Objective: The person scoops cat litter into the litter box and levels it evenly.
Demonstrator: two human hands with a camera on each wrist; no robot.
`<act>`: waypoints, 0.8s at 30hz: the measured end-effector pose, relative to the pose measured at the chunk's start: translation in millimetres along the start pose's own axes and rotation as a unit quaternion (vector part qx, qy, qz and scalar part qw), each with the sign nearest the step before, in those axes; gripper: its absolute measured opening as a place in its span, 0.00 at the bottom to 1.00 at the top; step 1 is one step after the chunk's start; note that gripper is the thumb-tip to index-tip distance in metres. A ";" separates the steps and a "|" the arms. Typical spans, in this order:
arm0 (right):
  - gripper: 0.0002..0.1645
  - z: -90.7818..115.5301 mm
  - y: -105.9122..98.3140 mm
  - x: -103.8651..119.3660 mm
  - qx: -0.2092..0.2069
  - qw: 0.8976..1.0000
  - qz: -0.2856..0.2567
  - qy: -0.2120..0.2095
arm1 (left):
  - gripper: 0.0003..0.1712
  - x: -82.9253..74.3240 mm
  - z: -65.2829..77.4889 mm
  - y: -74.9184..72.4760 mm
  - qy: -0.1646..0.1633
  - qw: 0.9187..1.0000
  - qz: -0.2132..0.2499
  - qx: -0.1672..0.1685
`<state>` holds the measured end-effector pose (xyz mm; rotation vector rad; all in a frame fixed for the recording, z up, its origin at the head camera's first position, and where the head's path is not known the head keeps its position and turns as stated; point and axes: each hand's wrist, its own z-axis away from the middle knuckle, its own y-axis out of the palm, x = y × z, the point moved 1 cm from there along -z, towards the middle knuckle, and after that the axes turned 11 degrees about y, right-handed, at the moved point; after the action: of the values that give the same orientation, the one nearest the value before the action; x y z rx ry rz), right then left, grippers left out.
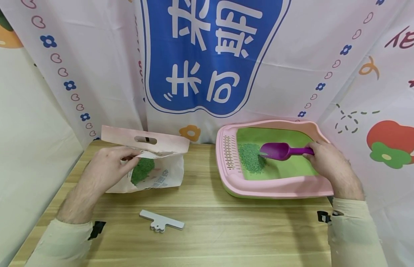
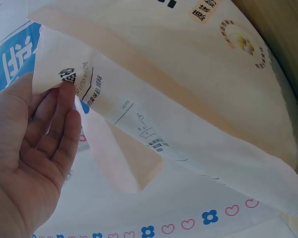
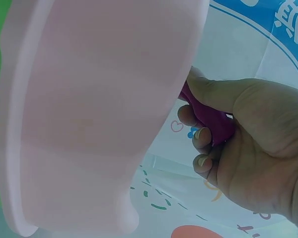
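Observation:
My left hand (image 1: 108,167) pinches the edge of an opened paper bag (image 1: 171,172) at the left; the left wrist view shows thumb and fingers on the bag's printed edge (image 2: 54,59). Green granules (image 1: 143,170) show through the bag's opening. With my right hand (image 1: 327,163) I grip the handle of a purple scoop (image 1: 277,151). The scoop's tip is at a pile of green granules (image 1: 251,159) inside a pink and green litter box (image 1: 277,187). In the right wrist view, fingers curl round the purple handle (image 3: 211,116), and the box's pink wall (image 3: 99,99) hides the scoop's bowl.
A grey-white clip (image 1: 161,220) lies on the wooden table (image 1: 220,237) in front of the bag. A slotted grate (image 1: 230,152) forms the box's left side. Printed cloth (image 1: 200,55) hangs behind the table and along its sides.

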<state>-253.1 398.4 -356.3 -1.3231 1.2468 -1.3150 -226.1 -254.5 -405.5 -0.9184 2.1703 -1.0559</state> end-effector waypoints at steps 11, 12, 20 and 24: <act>0.15 2.8 -1.4 2.6 -0.005 1.000 0.002 0.005 | 0.11 0.3 0.5 1.2 0.005 1.000 -0.002 -0.007; 0.15 2.8 -1.4 2.9 -0.003 1.000 -0.001 0.005 | 0.11 0.4 0.5 1.3 0.005 1.000 -0.002 -0.007; 0.13 4.9 -1.3 8.8 -0.011 1.000 -0.020 -0.010 | 0.12 2.0 0.4 1.4 0.012 1.000 -0.008 -0.005; 0.11 6.3 -0.7 12.3 -0.031 0.999 -0.031 -0.021 | 0.12 2.7 0.4 1.6 0.018 1.000 -0.012 -0.007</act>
<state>-247.6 385.9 -354.5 -1.4351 1.2352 -1.2942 -228.0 -256.0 -407.5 -0.9402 2.2048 -1.0767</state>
